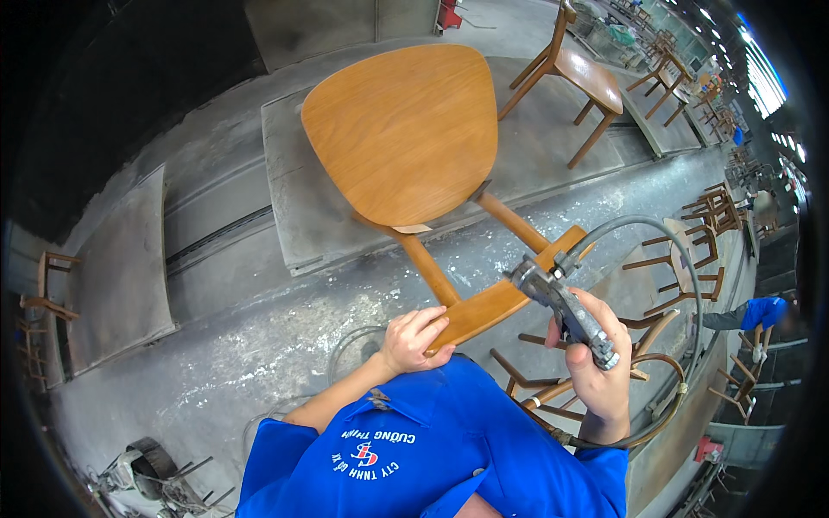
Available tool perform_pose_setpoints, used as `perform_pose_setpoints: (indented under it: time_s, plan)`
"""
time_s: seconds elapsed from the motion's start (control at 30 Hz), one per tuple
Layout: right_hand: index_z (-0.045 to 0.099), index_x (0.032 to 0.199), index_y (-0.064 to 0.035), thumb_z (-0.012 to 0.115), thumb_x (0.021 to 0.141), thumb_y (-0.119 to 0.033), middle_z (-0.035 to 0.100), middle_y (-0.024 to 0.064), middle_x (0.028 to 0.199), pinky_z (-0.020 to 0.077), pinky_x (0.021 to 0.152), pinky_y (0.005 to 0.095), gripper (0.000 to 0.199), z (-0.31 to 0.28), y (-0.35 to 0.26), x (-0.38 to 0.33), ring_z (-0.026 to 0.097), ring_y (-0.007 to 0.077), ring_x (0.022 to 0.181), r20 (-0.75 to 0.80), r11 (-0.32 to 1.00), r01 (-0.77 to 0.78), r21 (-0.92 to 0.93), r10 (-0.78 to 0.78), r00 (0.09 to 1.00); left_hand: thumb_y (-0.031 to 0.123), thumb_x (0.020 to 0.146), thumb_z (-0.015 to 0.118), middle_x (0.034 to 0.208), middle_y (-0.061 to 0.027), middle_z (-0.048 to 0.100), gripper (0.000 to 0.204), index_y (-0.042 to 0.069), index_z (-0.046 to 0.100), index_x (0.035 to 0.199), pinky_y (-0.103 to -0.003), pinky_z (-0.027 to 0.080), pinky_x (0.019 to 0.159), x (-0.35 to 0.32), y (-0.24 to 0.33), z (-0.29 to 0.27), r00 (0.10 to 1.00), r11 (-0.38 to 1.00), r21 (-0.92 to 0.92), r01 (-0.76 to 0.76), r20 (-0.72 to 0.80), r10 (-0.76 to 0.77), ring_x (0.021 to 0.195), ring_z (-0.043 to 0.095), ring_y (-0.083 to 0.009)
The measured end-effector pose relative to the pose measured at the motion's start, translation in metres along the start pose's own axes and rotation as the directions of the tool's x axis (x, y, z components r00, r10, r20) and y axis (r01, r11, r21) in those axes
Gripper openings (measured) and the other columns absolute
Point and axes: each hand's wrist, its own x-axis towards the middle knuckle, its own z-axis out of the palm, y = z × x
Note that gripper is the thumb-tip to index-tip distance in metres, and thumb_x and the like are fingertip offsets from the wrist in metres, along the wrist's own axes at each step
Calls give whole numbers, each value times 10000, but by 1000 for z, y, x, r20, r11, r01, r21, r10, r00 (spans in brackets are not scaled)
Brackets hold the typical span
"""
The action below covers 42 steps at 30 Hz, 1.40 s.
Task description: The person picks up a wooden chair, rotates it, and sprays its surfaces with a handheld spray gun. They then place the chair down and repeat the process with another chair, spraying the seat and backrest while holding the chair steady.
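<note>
A brown wooden chair (401,129) stands before me, its broad seat facing up and two back posts running toward me to a curved top rail. My left hand (413,341) is closed round the left end of that rail. In my right hand (596,363) is a grey metal spray gun (560,306), its nozzle end over the rail's right part. A grey hose (695,285) loops from the gun to the right. Below the seat's near edge a small pale tag (413,229) shows. The chair's front legs are hidden under the seat.
The chair is on a flat grey panel (281,190) on the floor. Another finished chair (591,82) stands beyond it at the right. Several chair frames (682,259) crowd the right side, where a person in blue (764,312) bends over. A wheeled machine (151,462) is at lower left.
</note>
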Motion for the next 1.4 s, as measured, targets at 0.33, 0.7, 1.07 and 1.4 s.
perform_pose_setpoints:
  time_s: [0.33,0.7,1.07,1.4]
  plan:
    - [575,1308,37,731,935,-348,644,37,846,489,683,258,559,-20,20,7,601,104,757,-161,999,-42,-18,39,986,329,748,787,1097,-170,696,415,-15,720,971,-359,579,731,4,-4,6,999,999,-19,-31,17,32,853,709,-297]
    - [579,1298,47,708,958,-333,631,29,829,470,667,246,525,-44,23,7,569,87,746,-282,1000,-18,19,23,959,367,754,779,1071,-186,702,439,-10,722,973,-365,589,746,8,-9,14,998,998,-3,-59,36,59,869,719,-318]
    - [573,1324,35,680,971,-383,637,24,791,477,662,248,557,-53,29,8,579,85,722,-333,994,-52,96,81,939,377,753,789,1079,-185,698,449,-1,719,985,-366,590,734,4,-15,21,997,998,-37,-44,66,46,848,719,-315]
    - [577,1300,47,719,942,-380,643,18,825,469,656,240,575,-58,23,14,579,72,740,-475,989,-83,-126,13,880,375,762,791,1096,-182,690,450,4,717,1006,-364,589,730,22,-11,25,996,998,-29,-55,68,57,854,717,-316]
